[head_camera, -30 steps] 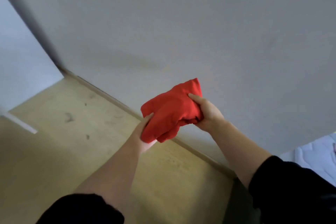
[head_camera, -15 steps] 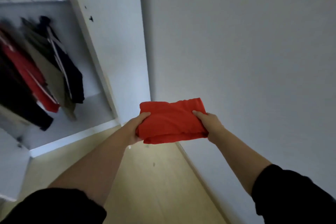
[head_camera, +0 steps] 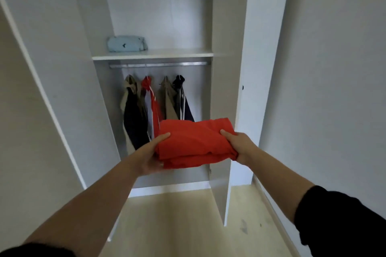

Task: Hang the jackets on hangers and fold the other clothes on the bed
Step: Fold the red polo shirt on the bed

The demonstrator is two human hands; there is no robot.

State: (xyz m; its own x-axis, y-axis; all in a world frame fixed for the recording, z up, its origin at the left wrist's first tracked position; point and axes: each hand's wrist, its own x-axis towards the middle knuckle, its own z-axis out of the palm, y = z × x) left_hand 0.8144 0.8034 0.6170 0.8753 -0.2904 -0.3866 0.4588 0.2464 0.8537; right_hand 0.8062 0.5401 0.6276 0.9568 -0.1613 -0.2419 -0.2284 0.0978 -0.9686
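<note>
Swung round to the wardrobe: left hand cups the folded red garment underneath, right hand grips its edge. Lift it level to the shelf above.

Hems of jackets behind red garment

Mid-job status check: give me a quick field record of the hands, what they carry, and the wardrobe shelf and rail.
held item: folded red garment, carried level in the air
left hand: grips its left edge, thumb on top
right hand: grips its right edge, thumb on top
shelf: one folded light blue garment, at its left
rail: four jackets hang below it
wardrobe doors: both open
</note>
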